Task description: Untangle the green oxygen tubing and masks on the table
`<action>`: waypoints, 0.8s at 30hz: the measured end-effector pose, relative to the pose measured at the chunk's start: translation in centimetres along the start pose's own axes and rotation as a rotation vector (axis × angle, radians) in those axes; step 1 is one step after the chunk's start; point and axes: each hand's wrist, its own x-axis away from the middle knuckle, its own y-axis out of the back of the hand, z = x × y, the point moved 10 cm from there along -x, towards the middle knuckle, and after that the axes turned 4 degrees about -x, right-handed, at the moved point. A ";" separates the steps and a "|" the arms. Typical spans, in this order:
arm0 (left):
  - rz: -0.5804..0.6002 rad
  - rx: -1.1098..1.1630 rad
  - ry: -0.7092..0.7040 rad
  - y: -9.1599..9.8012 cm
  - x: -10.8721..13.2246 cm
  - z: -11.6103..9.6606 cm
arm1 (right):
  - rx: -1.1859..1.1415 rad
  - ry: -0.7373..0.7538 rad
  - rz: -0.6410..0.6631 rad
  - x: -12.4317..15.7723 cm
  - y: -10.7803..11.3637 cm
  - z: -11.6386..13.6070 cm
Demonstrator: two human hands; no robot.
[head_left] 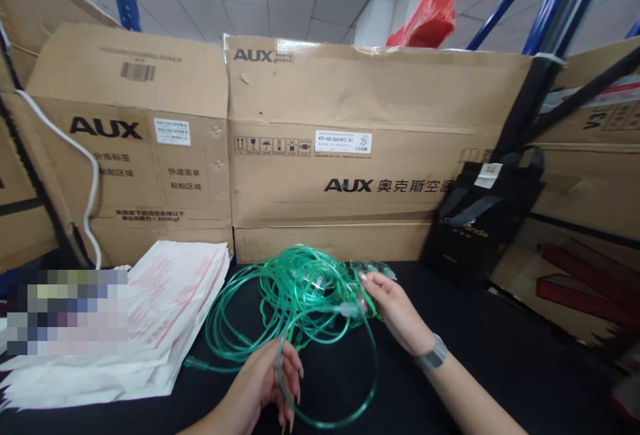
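Had the right hand (395,308) closed, thumb to fingers, on green tubing (287,282) at the right side of its tangle, with a grey band (433,354) around the wrist. Held the left hand (267,375) nearer and lower, fingers loosely curled, with a loop of the tubing passing across in front; could not tell whether clamped on it. Saw the tangle lying mid-surface (540,368), with a clear connector (350,310) near the right fingertips and a tube end (195,363) out leftward. Saw white bags (165,302) left, AUX boxes (380,102) behind, a black bag (465,248) right.
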 end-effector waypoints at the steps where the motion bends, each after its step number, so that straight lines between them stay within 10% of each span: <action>1: -0.003 -0.008 0.013 0.0 -0.1 0.1 | 0.029 0.002 0.037 0.2 -0.7 -0.1; 7: -0.005 -0.206 -0.003 -0.4 -0.2 0.3 | 0.222 0.060 0.244 2.1 -4.8 -0.3; 15: -0.032 -0.389 -0.012 -0.2 0.2 1.1 | 0.168 0.029 0.206 2.9 -6.2 -0.5; 21: -0.050 -0.420 0.061 -0.2 0.9 1.5 | 0.205 0.051 -0.183 0.2 1.8 0.2; 24: -0.058 -0.322 0.039 -0.1 0.8 1.3 | 0.294 0.027 -0.181 -1.0 4.8 0.3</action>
